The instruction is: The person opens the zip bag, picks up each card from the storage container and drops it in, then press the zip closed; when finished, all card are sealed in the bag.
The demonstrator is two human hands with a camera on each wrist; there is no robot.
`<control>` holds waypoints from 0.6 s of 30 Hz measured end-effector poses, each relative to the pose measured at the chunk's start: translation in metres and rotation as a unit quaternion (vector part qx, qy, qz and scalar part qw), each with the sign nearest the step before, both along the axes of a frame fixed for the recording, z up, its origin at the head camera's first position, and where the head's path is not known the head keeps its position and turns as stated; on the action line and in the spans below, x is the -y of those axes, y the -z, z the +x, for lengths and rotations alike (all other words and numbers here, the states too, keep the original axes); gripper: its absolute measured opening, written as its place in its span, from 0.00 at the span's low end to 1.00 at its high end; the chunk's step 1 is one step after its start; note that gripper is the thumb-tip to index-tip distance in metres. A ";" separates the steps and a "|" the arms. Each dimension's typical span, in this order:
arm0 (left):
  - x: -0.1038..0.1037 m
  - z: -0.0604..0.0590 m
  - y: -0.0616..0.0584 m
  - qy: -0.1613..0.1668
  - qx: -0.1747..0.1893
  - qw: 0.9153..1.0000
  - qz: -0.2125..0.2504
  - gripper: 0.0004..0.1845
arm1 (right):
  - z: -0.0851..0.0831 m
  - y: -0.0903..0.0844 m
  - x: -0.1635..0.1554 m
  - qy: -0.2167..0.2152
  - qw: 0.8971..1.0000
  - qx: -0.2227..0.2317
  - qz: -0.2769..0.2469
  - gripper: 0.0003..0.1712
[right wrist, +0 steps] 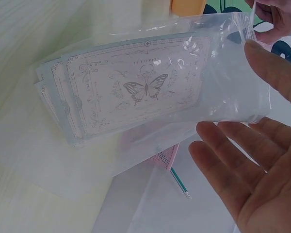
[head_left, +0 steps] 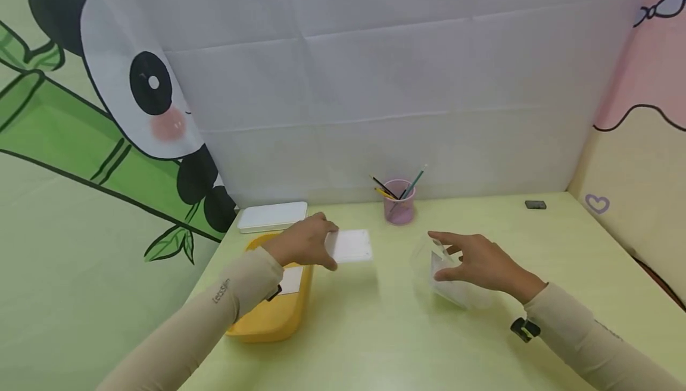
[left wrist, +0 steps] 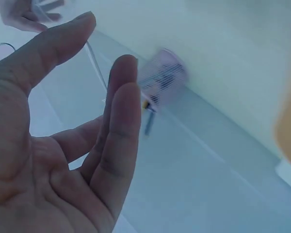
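Note:
Between the thumb and fingers of my left hand [head_left: 307, 241], a white card [head_left: 352, 246] is held above the table. The left wrist view shows that card [left wrist: 95, 65] edge-on, a thin line next to the fingertips. My right hand [head_left: 482, 263] holds a clear plastic bag [head_left: 474, 297] by its mouth, thumb on one side and fingers on the other. Inside the bag, several pale cards [right wrist: 140, 87] lie fanned, the front one printed with a butterfly. Under my left forearm, a yellow tray [head_left: 268, 325] contains another white card [head_left: 291, 280].
A pink mesh cup [head_left: 399, 209] with pencils stands at the back of the table [head_left: 370, 343]. Behind the tray lies a flat white box [head_left: 272, 216]. A small dark block [head_left: 535, 205] sits at the back right. White cloth [head_left: 375, 81] hangs behind the table.

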State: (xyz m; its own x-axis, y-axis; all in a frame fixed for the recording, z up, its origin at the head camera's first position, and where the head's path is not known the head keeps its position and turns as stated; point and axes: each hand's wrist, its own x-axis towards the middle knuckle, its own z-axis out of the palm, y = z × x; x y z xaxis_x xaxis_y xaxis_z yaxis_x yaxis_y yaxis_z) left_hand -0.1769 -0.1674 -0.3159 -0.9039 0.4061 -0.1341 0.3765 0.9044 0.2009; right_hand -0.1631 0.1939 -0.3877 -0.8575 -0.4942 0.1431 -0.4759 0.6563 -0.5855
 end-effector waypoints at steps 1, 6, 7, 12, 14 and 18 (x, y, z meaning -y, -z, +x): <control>-0.008 0.002 -0.003 0.006 -0.002 1.000 0.002 0.44 | 0.001 0.000 0.001 0.000 1.000 0.000 0.001 0.49; -0.040 0.010 -0.014 0.048 -0.014 0.999 0.003 0.43 | 0.009 0.001 0.007 0.005 1.000 0.000 0.002 0.49; -0.045 0.012 -0.015 0.056 -0.014 0.998 0.000 0.43 | 0.011 0.002 0.009 0.006 1.000 0.000 0.001 0.49; -0.063 0.019 -0.016 0.095 -0.023 0.995 -0.027 0.42 | 0.022 0.002 0.016 0.014 1.000 0.004 -0.001 0.49; -0.068 0.022 -0.013 0.107 -0.029 0.993 -0.034 0.40 | 0.026 0.002 0.020 0.018 1.000 0.006 -0.002 0.49; -0.076 0.031 -0.007 0.122 -0.041 0.991 -0.041 0.35 | 0.034 0.004 0.027 0.026 1.000 0.005 -0.005 0.49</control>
State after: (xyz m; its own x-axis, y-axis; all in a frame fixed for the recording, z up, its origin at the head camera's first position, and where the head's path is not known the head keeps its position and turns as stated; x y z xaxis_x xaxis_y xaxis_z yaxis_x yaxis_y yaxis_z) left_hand -0.1461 -0.0912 -0.3085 -0.7890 0.6050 -0.1068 0.5984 0.7962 0.0897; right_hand -0.1288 0.1671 -0.3921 -0.8838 -0.4465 0.1396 -0.4348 0.6739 -0.5973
